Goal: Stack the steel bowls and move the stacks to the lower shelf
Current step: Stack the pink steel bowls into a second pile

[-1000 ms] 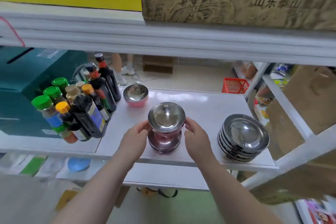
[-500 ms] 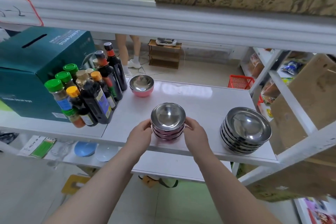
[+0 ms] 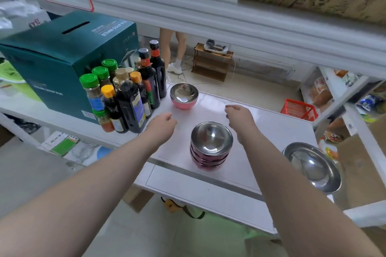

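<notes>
Between empty hands (image 3: 203, 119), stacked bowls (image 3: 211, 145).

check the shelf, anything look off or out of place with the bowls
One pink bowl sits alone at the back beside the sauce bottles, not on the pink stack. The steel bowl stack overhangs the shelf's right front corner. Nothing spilled or damaged.

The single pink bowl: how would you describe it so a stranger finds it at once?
On the white shelf, look beside the cluster of sauce bottles. The single pink bowl stands alone at the back, beyond both hands; unlike the stacked bowls, nothing is nested in it.
</notes>
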